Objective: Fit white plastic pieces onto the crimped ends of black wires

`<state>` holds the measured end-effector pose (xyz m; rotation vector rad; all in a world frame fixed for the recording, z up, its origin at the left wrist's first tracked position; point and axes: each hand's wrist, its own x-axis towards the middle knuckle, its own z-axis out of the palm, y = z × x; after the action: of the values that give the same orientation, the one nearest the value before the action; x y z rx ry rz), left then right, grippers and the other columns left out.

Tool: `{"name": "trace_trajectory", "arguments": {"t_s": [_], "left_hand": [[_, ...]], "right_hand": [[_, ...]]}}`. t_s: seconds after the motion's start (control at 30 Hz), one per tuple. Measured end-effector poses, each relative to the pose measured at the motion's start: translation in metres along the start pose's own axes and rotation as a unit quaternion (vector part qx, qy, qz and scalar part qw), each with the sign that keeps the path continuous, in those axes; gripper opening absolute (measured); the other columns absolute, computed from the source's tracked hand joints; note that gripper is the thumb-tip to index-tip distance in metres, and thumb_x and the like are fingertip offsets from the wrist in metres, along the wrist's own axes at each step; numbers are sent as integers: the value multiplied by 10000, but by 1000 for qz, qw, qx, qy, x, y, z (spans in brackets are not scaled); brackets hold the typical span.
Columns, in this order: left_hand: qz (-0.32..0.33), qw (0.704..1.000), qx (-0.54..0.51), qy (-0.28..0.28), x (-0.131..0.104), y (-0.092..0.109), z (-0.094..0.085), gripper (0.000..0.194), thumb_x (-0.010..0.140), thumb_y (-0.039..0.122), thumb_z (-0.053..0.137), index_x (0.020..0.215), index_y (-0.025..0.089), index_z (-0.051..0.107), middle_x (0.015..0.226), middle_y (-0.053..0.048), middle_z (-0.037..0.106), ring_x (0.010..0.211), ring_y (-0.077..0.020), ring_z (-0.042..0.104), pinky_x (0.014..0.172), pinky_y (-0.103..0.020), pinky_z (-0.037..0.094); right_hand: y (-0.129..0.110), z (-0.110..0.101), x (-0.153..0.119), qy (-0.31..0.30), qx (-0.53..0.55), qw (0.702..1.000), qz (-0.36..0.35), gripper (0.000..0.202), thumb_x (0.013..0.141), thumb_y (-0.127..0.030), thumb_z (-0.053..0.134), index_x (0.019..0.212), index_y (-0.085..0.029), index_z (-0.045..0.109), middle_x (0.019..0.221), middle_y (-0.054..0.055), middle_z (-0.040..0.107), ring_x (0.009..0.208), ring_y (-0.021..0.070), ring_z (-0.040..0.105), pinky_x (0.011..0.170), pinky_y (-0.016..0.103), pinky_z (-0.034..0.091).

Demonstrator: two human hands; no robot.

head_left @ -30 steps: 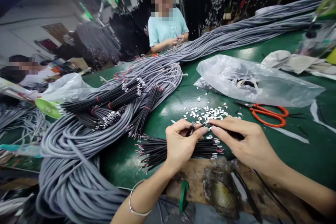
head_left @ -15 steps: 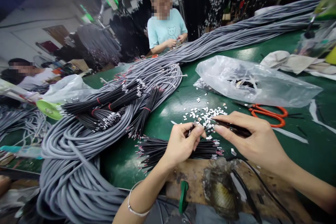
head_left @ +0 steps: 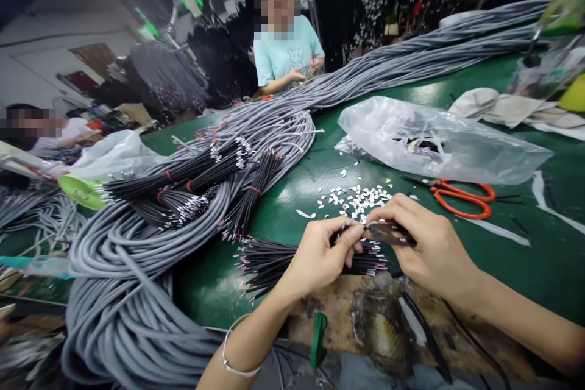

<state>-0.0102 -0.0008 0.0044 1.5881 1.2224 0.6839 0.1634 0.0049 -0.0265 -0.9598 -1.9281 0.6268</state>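
Far to the left of the hands, big loops of gray cable (head_left: pixel 114 329) lie in a heap. Small bunches of black wires (head_left: pixel 249 204) sit on and by the loops, left of the left hand and a bit past it. Red bands (head_left: pixel 189 185) hold some of them tight, so those look all tied up.

Nearer, a pile of short black wires (head_left: pixel 269 262) pokes out from under the left hand (head_left: pixel 322 256). I can see no band on it, so it looks not tied. Many of its ends show red and white tips. I cannot tell which of these wires are done and which are left.

The left hand is closed, and its thumb and fingers pinch a dark wire (head_left: pixel 338 234). Just past both hands, lots of little white bits (head_left: pixel 361 198) lie on the green table (head_left: pixel 292 186), so it looks like a good lot of work is done.

The right hand (head_left: pixel 429 250) is curled around a dark tool (head_left: pixel 390 231), with its tip close to the left fingers. I cannot tell if the tip touches the wire.

Past the right hand are a clear bag (head_left: pixel 493 152) and orange scissors (head_left: pixel 436 186). No hand is on them.
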Motion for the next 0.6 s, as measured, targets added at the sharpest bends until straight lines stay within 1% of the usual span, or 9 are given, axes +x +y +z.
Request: {"name": "trace_trajectory", "arguments": {"t_s": [0.07, 0.17, 0.3, 0.43, 0.5, 0.57, 0.6], "left_hand": [[0, 1000, -2, 6, 0, 0, 1, 238, 849, 300, 504, 754, 113, 616, 536, 19, 515, 481, -64, 459, 486, -171, 368], [-32, 998, -47, 30, 1, -2, 5, 170, 789, 256, 581, 832, 100, 634, 582, -1, 563, 495, -82, 508, 481, -180, 415], [-30, 992, -104, 69, 2, -7, 9, 127, 729, 227, 646, 770, 108, 642, 628, -18, 602, 540, -106, 566, 528, -209, 470], [-43, 980, -138, 140, 3, -7, 10, 143, 644, 217, 719, 699, 124, 626, 627, -7, 607, 524, -115, 564, 531, -234, 477], [-32, 982, -96, 159, 4, -6, 7, 145, 669, 254, 705, 693, 130, 633, 615, -6, 604, 534, -121, 556, 540, -240, 459], [-4, 989, 2, 148, 4, -6, 3, 187, 749, 311, 635, 689, 134, 651, 625, -14, 600, 587, -127, 547, 580, -243, 433], [9, 989, 57, 137, 4, -6, 0, 234, 790, 330, 588, 680, 135, 654, 638, -17, 595, 615, -129, 539, 598, -242, 418]], "right_hand": [[1, 3, -1, -19, -32, 999, 21, 316, 677, 39, 430, 893, -167, 534, 817, 23, 510, 692, 146, 505, 589, 267, 373], [-1, 6, -1, -40, -29, 997, 55, 232, 721, 0, 429, 859, -170, 506, 803, 24, 503, 683, 148, 499, 582, 268, 366], [-5, 6, 3, -33, 2, 997, 73, 113, 802, -90, 446, 809, -179, 516, 767, 18, 507, 670, 140, 494, 587, 259, 373], [-9, 4, 6, -19, 3, 995, 99, 114, 804, -127, 476, 728, -182, 540, 690, 2, 510, 599, 123, 473, 539, 247, 366], [-11, 3, 5, 5, 4, 996, 87, 114, 796, -130, 499, 718, -181, 563, 657, -7, 511, 568, 114, 468, 518, 240, 363], [-10, 2, 3, 51, 13, 997, 54, 88, 792, -138, 532, 759, -182, 600, 643, -13, 520, 558, 110, 480, 517, 237, 371], [-8, 2, 1, 69, 14, 997, 35, 92, 794, -142, 543, 814, -183, 623, 657, -10, 539, 567, 111, 496, 529, 238, 382]]}}
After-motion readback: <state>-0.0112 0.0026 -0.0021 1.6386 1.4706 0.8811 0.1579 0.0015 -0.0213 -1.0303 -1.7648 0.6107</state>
